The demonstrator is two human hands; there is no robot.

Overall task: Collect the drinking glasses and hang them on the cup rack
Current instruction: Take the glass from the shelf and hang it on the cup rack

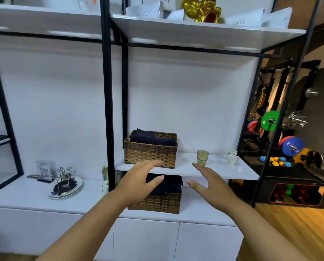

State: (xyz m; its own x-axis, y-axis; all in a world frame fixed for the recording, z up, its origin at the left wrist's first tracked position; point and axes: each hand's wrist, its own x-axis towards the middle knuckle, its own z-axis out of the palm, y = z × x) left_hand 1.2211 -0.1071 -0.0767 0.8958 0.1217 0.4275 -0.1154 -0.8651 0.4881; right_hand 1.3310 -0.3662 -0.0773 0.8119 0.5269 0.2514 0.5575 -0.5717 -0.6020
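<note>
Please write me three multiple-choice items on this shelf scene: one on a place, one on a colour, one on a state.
1. Where does the cup rack stand?
A. on the low counter at left
B. in a basket
C. on the top shelf

2. What tint has the stacked glasses nearest the right hand?
A. blue
B. yellowish green
C. red

3. How are the hands?
A. both open, holding nothing
B. left hand gripping a glass
C. both closed in fists

Answers: 1 A, the rack sits on plates left of the black post. 2 B, the glass looks olive. 3 A, the fingers are spread and empty.
</note>
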